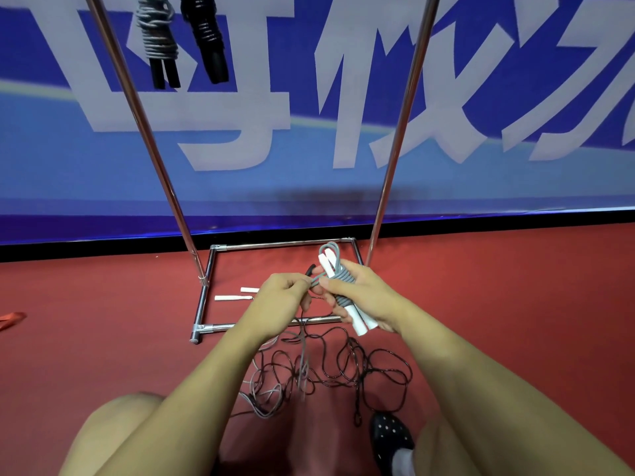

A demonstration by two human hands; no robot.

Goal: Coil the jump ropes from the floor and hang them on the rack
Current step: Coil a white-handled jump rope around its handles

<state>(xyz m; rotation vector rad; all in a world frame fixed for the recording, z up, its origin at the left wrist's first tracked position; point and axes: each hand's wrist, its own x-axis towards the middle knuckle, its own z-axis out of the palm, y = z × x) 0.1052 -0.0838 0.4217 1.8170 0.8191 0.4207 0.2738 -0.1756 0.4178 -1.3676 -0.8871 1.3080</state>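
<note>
My right hand (357, 293) grips a coiled grey jump rope (338, 273) with two white handles, the cord wound round them. My left hand (283, 297) pinches the free end of that grey cord beside the bundle. Below my hands, loose black and grey ropes (330, 369) lie tangled on the red floor. Two more white handles (237, 294) lie on the floor inside the rack base. Two coiled ropes hang from the rack at the top: a grey one (156, 32) and a black one (208, 32).
The chrome rack has two slanted uprights (395, 159) and a rectangular floor frame (202, 304). A blue banner wall stands behind it. My knees and a dark dotted shoe (390, 436) are at the bottom. A red strap (12, 319) lies far left.
</note>
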